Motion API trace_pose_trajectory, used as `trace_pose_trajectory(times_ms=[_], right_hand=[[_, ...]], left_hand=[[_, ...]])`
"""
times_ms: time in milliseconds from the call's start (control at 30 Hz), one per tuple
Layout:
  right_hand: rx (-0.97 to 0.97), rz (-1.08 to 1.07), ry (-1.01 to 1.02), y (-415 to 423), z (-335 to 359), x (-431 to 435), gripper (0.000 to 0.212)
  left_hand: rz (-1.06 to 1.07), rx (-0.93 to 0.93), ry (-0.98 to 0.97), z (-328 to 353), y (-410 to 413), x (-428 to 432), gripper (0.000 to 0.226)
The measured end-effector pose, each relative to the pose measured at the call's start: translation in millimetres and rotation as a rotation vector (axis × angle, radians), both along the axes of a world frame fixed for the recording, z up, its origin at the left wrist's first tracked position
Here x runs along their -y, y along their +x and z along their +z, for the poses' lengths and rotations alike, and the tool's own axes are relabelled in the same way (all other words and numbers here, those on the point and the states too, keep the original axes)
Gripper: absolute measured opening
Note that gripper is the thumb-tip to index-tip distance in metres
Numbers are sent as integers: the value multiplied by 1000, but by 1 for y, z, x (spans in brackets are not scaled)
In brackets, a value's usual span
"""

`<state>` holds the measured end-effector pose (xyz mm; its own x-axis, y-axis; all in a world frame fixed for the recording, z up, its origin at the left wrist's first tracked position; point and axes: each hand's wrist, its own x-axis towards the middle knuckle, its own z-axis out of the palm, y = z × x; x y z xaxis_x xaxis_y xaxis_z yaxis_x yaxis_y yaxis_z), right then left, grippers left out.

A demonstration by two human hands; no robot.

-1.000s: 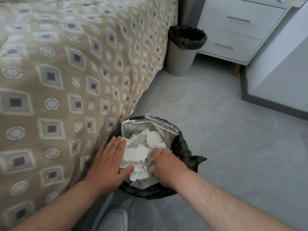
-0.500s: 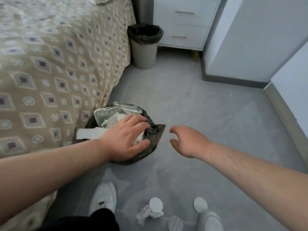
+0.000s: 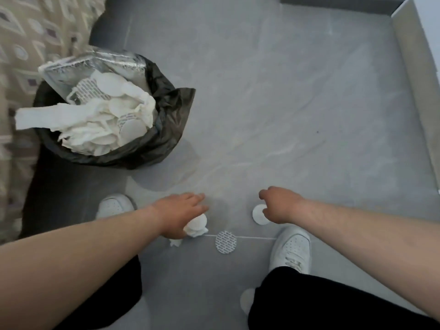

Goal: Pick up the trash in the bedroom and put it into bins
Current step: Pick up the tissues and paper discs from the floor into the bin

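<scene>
White tissue wad (image 3: 196,227) on the floor, and the left grip (image 3: 182,210) is right over it: fingers stretched forward and relaxed, nothing closed around the wad, and whether the palm touches it I cannot tell. Across the gap, the right grip (image 3: 279,206) hangs over a plain round white pad (image 3: 257,214), fingers curled down toward it; whether they have it pinched or only touch it, I cannot tell. Between the two, a little nearer the person, lies a patterned round pad (image 3: 226,242) on a tile seam, with a small tissue scrap (image 3: 175,243) just beside the wad. White shoes flank the scene, left shoe (image 3: 114,206) and right shoe (image 3: 291,248), and another pale pad (image 3: 246,303) peeks from behind the black trouser leg. Further out on the grey floor (image 3: 297,103) stands the bin (image 3: 166,139), black liner stuffed with white tissues and a silver foil bag (image 3: 95,60), hard against the patterned bed cover (image 3: 28,32).
</scene>
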<state>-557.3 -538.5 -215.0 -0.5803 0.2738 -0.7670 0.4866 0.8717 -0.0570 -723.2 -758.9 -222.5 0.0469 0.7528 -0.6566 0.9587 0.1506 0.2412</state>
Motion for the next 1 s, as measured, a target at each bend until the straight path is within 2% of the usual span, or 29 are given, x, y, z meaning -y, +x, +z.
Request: trace_pose_trajectory(times_ms=[100,167,300,400,533,633,700,767,900,1000], right_hand=[[13,8,-22,24,-26,12,47],[-7,18,-21,34,-38,20,53],[-66,12,-8,37,-51,27,56],[-102,-25,-8,32,-57,28,58],[-144,15,4,28,-61,29,50],[-118,10,-42,25,-61,30,35],[-65,-22,-111,24,-58,33,28],[-7,25,-181,26,-52,41,31],[71,202,-254,42,-41,64,37],[131,406,-269,67,-34,82,37]], left_hand=[[-64,-5,-50,-32,18,21,98],[-57,-7,-51,-43,29,28,100],[26,-17,-27,-49,43,28,65],[18,-44,117,-56,44,31,56],[-30,-119,161,-68,38,36,62],[-7,-64,181,-64,36,35,53],[58,2,172,-59,35,32,38],[51,5,145,-57,35,30,34],[9,37,139,-52,48,20,56],[-108,79,199,-56,69,19,51]])
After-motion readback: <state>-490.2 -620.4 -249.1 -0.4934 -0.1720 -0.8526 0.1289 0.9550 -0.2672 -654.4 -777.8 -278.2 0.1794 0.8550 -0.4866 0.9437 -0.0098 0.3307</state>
